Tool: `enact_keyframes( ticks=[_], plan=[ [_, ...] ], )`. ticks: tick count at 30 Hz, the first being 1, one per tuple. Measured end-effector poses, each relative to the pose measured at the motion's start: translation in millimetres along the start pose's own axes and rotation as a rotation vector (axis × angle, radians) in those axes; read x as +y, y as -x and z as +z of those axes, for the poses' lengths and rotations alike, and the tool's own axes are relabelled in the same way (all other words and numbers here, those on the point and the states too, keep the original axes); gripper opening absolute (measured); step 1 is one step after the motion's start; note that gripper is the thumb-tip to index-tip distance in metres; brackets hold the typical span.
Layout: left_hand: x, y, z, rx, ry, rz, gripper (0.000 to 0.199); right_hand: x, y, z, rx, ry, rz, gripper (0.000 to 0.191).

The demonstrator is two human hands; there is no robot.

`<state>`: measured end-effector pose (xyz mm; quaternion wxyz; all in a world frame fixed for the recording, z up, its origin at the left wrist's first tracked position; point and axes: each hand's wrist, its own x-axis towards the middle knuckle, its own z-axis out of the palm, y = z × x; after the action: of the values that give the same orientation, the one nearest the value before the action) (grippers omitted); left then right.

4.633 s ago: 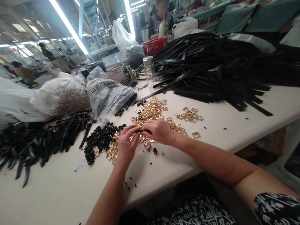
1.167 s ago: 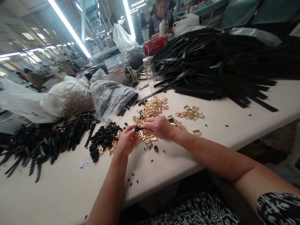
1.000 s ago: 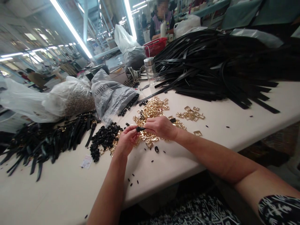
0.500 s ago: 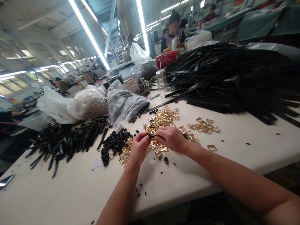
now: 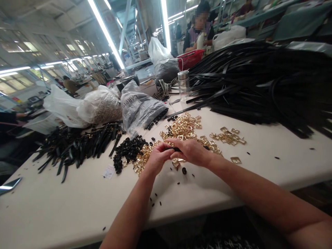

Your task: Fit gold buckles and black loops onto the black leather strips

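And there go the fingers! The bare right hand (image 5: 193, 151), bunched in a tight pinch a second ago, now stretches its index finger forward over the bare left hand (image 5: 157, 157). The hands draw closer together, and the narrow black strip (image 5: 174, 149) shows as a straight dark band between them, where a tapered piece showed before. The person's view swings left too: in come a flat, glossy, phone-like slab (image 5: 9, 186) and, beyond it, a co-worker's dark sleeve (image 5: 7, 117).
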<state>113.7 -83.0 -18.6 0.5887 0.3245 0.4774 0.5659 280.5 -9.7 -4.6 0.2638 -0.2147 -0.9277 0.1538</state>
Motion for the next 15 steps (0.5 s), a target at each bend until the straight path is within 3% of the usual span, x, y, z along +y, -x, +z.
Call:
enact_keyframes(
  ticks=[7,15],
  plan=[
    [2.3,-1.1,0.5,0.070,-0.248,0.074,0.028,7.8,-1.3,7.0,-0.002,0.048,-0.130,0.024],
    [14.6,-0.4,-15.4,0.024,-0.379,0.138,0.027,10.5,-1.8,-2.2,0.009,0.144,-0.131,0.025]
  ],
)
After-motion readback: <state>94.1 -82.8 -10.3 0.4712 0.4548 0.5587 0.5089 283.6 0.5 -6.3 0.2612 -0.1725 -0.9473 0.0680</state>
